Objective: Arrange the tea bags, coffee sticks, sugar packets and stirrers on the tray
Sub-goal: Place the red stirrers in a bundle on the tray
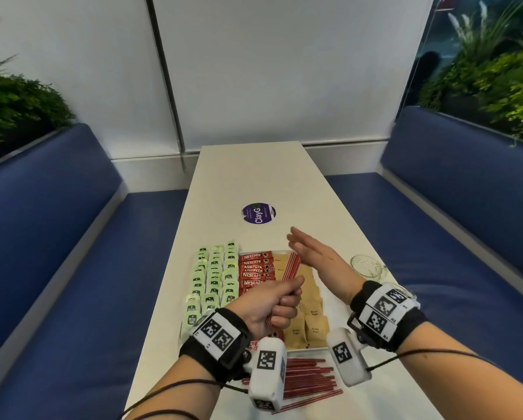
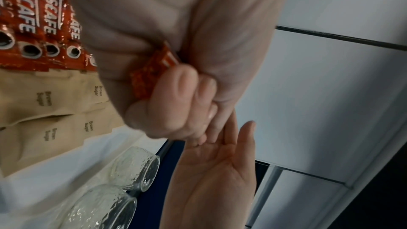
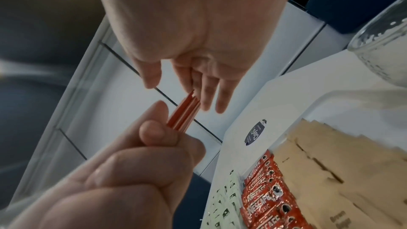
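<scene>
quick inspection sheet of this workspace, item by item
surface: long white table with a round purple sticker.
job's things: tray holds red coffee sticks and brown sugar packets; green tea bags lie in rows at its left, tray under them not visible; loose stirrers lie on the table at the near edge.
clutter: two clear glass cups right of the tray.
grippers: left hand grips a bundle of stirrers; right hand flat at the bundle's tips.
cables: black cords run from both wrist units.
surroundings: blue benches, white wall, plants.
</scene>
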{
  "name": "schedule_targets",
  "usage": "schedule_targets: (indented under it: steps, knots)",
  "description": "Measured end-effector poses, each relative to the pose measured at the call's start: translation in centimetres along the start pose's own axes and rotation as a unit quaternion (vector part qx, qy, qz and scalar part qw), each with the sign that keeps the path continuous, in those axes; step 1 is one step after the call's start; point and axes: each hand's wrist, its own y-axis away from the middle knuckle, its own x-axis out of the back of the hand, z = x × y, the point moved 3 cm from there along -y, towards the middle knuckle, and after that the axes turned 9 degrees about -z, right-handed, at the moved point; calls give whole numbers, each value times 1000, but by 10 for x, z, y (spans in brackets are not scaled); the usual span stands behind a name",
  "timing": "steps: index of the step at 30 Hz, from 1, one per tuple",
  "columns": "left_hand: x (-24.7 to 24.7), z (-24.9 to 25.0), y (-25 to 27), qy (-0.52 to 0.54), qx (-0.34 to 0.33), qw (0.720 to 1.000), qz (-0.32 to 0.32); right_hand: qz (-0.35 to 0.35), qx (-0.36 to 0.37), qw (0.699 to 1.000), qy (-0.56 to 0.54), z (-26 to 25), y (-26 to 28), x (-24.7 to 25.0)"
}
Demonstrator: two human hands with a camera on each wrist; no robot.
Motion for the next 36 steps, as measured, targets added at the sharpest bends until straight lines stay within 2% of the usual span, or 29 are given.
schedule_targets:
  steps: [3,6,8,12,14,17,19,22,25,30,32,36]
  knots:
    - [2,-4,3,-8,3,1000,6,-48,-16,999,-9,5,0,-6]
    - [4,-4,5,-19,-23,999,35,-26,-28,999,-20,5,4,-4]
    - [4,-3,4,-36,-41,997,55,-21,-56,997,39,10,6,-5]
    - [3,-4,-2,-112,-50,990,75,-57,-37,989,130,20,10,-10]
    - [6,-7,-8,-158,-48,983,75,-65,-16,991,113,18,13,-11]
    - [9,-12,-18,-246,-46,964,92,-74,-21,992,104,24,13,-11]
    - [9,-13,-27,-302,-46,945,119,-58,-31,990,128,30,11,-10]
    - [7,-10,-45,-374,-56,914,148,19,-56,985,161,41,2,-1]
    - [10,-3,-71,-377,-33,915,143,65,-97,977,179,45,-10,12]
    - [18,18,-109,-395,-4,911,121,76,-168,956,229,42,-44,55]
    - [26,29,-123,-445,3,883,146,95,-202,942,250,46,-62,79]
    - [42,49,-142,-589,-22,787,182,81,-307,885,340,69,-89,102]
